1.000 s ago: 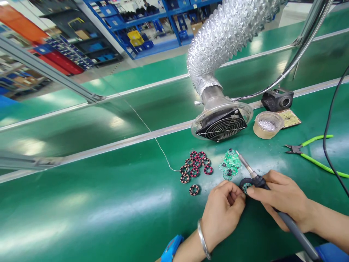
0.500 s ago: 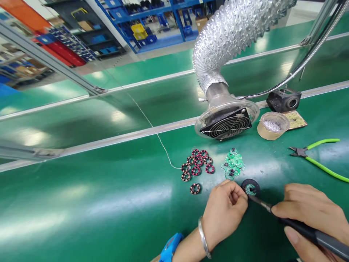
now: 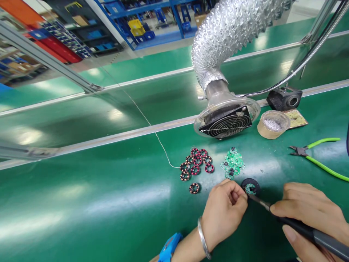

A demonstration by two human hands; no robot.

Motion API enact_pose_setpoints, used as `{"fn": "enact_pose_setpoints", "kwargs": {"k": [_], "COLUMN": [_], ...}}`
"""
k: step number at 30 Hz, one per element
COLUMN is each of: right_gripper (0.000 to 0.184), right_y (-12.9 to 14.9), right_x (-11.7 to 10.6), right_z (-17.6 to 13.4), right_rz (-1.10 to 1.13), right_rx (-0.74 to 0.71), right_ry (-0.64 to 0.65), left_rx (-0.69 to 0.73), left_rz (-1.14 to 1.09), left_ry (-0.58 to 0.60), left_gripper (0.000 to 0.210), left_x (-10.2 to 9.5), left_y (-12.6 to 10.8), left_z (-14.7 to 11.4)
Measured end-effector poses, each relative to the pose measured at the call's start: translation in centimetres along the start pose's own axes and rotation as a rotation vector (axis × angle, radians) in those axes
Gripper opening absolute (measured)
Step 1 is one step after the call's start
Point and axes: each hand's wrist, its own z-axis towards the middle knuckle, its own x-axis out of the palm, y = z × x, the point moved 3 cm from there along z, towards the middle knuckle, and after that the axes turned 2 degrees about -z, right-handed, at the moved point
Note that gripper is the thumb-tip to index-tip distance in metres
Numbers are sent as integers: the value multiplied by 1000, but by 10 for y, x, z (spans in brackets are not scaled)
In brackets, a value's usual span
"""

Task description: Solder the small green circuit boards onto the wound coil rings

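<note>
My right hand [image 3: 313, 214] is wrapped round a soldering iron [image 3: 297, 225]. Its tip meets the near edge of a small green circuit board [image 3: 249, 189], which sits in a round black holder [image 3: 255, 182]. Against the left side of that holder, my left hand [image 3: 227, 207] has its thumb and fingertips pinched together; whatever lies between them is hidden. A pile of green circuit boards [image 3: 233, 162] lies just beyond my left hand. Further left are several copper-wound motor stators [image 3: 197, 160], with a single stator [image 3: 194, 188] apart from them.
A fume extractor [image 3: 227, 122] on a silver duct [image 3: 215, 43] hangs above the bench. Behind on the right are a tub of metal shavings [image 3: 273, 128], a yellowish sponge [image 3: 296, 118] and a black iron stand [image 3: 285, 99]. Green-handled cutters [image 3: 317, 154] lie at right.
Both hands, the soldering iron and the board hold nearly the same places. The view has shifted very slightly.
</note>
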Motion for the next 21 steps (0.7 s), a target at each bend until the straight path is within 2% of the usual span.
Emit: {"fn": "enact_pose_setpoints", "kwargs": {"k": [16,19,21], "right_gripper": [26,24,20], "right_y": [-1,0,0], "right_x": [-4,-4,-6], "right_z": [-5,-5,-5], "right_rz": [-6,-31,-24], "right_rx": [-19,24,30], "right_ry": [6,-41,-131], "left_rx": [-25,-21,-16], "left_rz": [-20,-18,-10], "left_ry": [6,5,2], "left_gripper": [15,15,15], "left_x": [-1,-1,-1], "left_y": [-2,-2,-3], "left_z": [0,0,0]}}
